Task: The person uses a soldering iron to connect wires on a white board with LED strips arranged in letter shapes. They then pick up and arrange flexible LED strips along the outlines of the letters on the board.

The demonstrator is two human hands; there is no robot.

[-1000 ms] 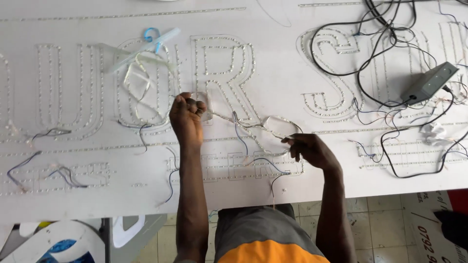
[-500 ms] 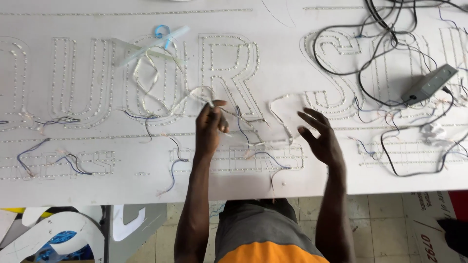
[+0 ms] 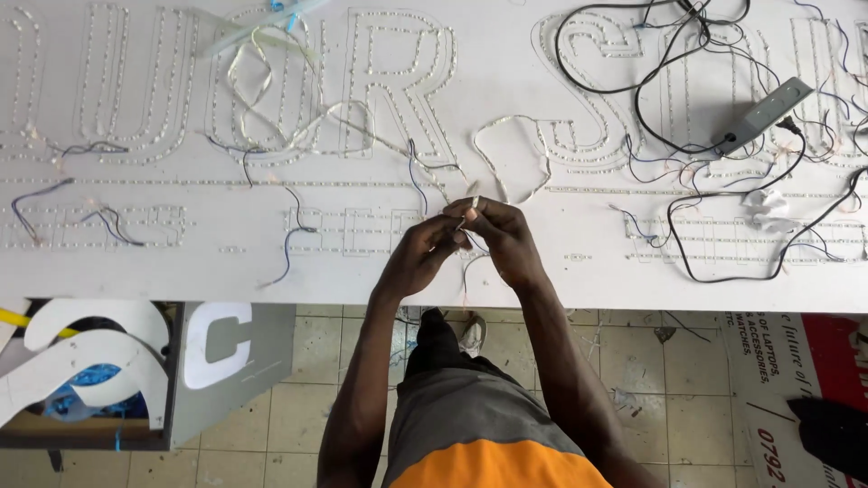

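Our left hand (image 3: 423, 253) and right hand (image 3: 502, 237) meet over the desk (image 3: 362, 271), pinching a thin wire (image 3: 463, 220); a grey box (image 3: 764, 113) lies at two o'clock.

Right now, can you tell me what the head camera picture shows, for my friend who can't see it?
Two bare hands, left hand and right hand, meet over a long white sign board, pinching the end of a thin pale flexible light strip between their fingertips. The board carries big dotted letter outlines, loose black cables and a grey box-shaped power unit.

hands: left hand (image 3: 423, 256) and right hand (image 3: 504, 237) now together | grip: seemingly pinching strip end (image 3: 469, 212)
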